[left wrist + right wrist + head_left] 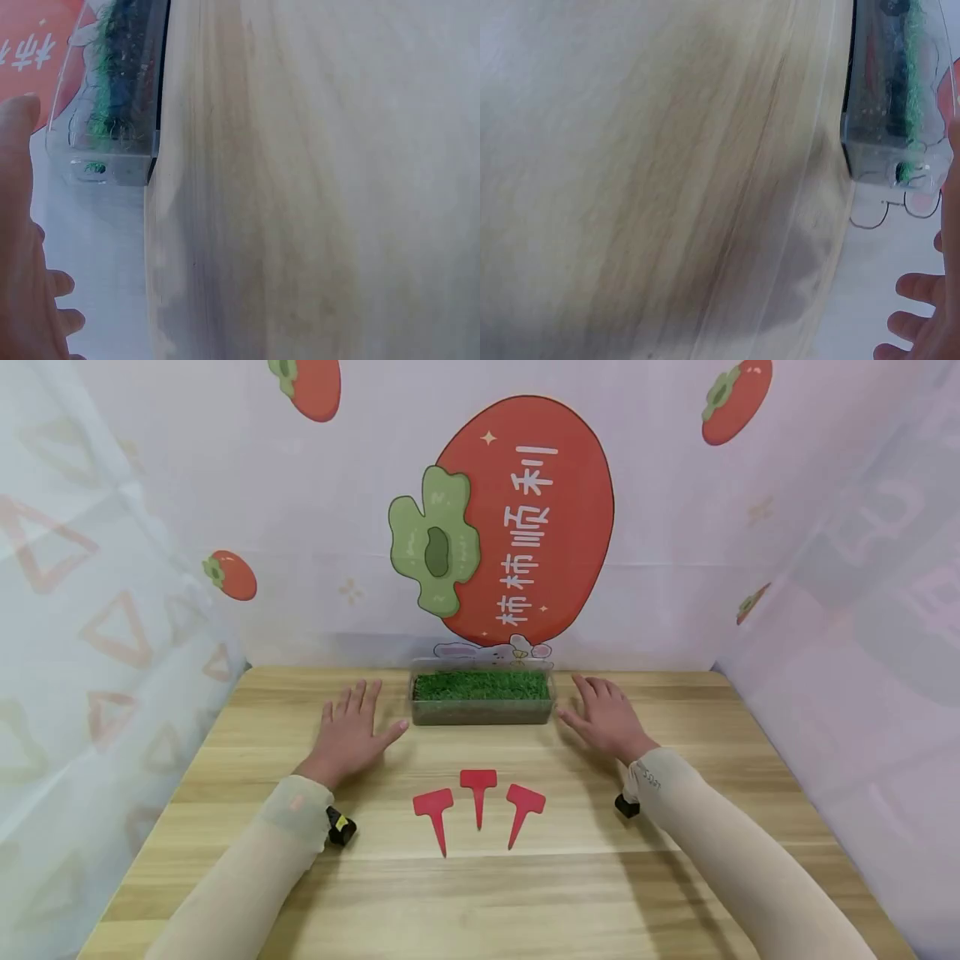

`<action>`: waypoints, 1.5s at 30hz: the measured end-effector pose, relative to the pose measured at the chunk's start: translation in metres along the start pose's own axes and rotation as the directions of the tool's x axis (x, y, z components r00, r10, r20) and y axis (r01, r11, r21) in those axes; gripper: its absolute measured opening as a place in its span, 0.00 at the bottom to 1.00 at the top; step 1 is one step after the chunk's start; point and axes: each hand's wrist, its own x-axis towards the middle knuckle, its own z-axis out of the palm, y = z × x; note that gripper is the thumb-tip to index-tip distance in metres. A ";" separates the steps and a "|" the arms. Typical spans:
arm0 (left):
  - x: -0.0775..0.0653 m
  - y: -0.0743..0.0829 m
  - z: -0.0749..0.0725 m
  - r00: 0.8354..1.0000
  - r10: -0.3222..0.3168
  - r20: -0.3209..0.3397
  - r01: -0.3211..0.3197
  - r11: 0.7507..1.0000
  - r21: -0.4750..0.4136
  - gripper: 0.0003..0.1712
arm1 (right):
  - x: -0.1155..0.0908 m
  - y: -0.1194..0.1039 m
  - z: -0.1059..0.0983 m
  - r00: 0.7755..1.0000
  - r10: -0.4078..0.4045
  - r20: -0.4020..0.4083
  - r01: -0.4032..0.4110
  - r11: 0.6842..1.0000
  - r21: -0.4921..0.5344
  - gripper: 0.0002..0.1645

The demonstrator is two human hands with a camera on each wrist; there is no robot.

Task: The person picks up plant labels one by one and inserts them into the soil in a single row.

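Observation:
At the back of the table stands a clear plastic box (482, 713) with green artificial grass (482, 685) inside. My left hand (351, 733) is to its left, fingers spread and holding nothing. On the other side my right hand (606, 718) is spread too, its thumb close to the box's right end. Three red T-shaped plant labels lie in front of the box, points toward me: a left label (433, 803), a middle label (478, 782) and a right label (525, 799). Both wrist views show the box's end beside the fingers.
The wooden table (480, 910) ends at a white backdrop (315, 610) printed with persimmons, right behind the box. Similar printed sheets hang along the left and right sides. A small black camera (341, 827) sits on the left wrist, another black one (627, 806) on the right.

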 end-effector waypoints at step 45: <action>0.049 0.042 -0.005 0.995 -0.041 -0.090 0.001 0.917 -0.398 0.43 | 0.047 -0.043 0.001 0.991 0.132 -0.008 -0.128 0.972 0.199 0.36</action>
